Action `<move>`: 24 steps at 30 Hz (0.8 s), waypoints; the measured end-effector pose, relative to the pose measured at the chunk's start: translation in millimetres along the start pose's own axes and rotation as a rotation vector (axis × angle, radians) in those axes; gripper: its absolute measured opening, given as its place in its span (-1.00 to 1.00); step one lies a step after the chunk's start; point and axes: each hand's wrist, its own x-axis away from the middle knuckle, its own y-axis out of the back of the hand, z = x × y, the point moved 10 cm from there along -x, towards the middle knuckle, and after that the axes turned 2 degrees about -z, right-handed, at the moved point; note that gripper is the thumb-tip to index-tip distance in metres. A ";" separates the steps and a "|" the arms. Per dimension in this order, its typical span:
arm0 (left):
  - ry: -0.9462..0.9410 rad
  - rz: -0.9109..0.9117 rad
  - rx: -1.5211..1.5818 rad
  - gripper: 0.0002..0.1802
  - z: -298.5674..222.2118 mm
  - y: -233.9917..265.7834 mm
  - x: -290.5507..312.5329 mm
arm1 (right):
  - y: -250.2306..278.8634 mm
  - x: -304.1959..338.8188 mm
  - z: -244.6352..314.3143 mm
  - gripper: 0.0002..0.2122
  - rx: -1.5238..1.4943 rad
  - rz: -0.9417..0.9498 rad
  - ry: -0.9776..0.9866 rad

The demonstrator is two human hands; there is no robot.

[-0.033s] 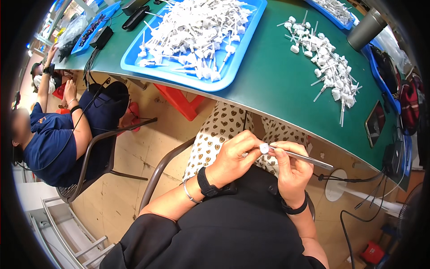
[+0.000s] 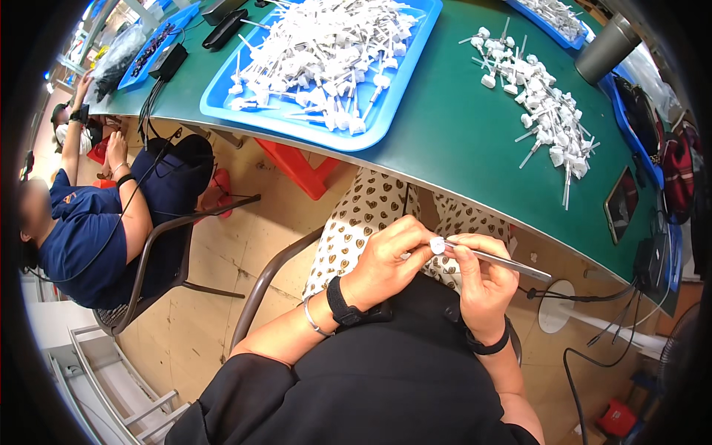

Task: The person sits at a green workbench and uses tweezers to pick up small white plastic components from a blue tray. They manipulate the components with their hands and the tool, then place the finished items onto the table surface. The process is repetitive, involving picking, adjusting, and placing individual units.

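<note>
The left hand (image 2: 391, 258) has its grip pinched, thumb and forefinger on a small white plastic piece (image 2: 437, 245); the right hand (image 2: 486, 285) has its grip closed around a slim, flat, grey metal tool (image 2: 513, 264), whose left end meets the white piece while its other end slants out to the right; both hands and the piece are above the lap, in front of the near edge of a green-topped bench (image 2: 460, 122); black straps circle both wrists, and a silver bangle (image 2: 315, 317) sits behind the left strap; on the bench, far and to the left of the hands, a large blue plastic tray (image 2: 374, 139) carries a heap of white plastic pieces with thin grey stems (image 2: 326, 55); to the right, a loose strip of similar white stemmed pieces (image 2: 547, 96) lies directly on the green top; nearer, by the right edge, lies a dark-screened phone (image 2: 621, 204); a grey metal cylinder (image 2: 608, 48) lies at the far right; to the left, a person in a dark blue shirt (image 2: 96, 248) sits on a brown-framed chair (image 2: 141, 274), one arm stretched toward the bench
</note>
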 end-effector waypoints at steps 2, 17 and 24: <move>0.007 0.001 0.002 -0.85 1.2 -0.3 0.2 | 0.4 -0.1 0.4 -0.93 0.010 0.001 0.007; -0.009 -0.002 -0.023 -0.85 0.0 0.6 -0.2 | -1.0 -0.1 -1.2 -0.92 -0.010 0.003 -0.003; -0.018 0.004 -0.035 -0.87 -2.7 -0.1 -0.1 | 0.1 0.4 -4.2 -0.92 -0.021 0.001 -0.002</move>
